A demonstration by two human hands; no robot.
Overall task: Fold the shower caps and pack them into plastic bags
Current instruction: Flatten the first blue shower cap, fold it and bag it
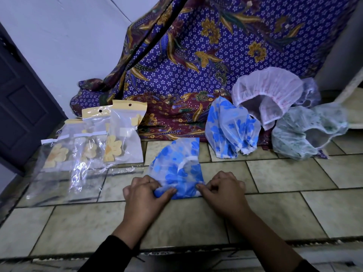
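Well to the left of my left fingers lie the clear plastic bags with yellow header strips and yellow flower prints (110, 138), fanned out on the tiled floor (275, 213), mouths toward me. I judge they are staged there for packing. Their headers carry a punched hang hole and there are white seal strips, but I can read no brand or writing.

My left hand (143, 195) and right hand (224, 190) both pinch the near edge of the blue-flowered translucent plastic shower cap (176, 169), thumbs against curled fingers (202, 186). The cap lies flattened on the floor and fans away from them. I take it that the paired grip keeps the slippery film square for the fold.

Beyond and right of my right fingers, apart from them, wait a crumpled second blue-flowered cap (231, 128), a pink-white puffed cap (265, 95) and a pale green cap (306, 130). All three are unfolded and sit against the purple batik cloth (196, 55).
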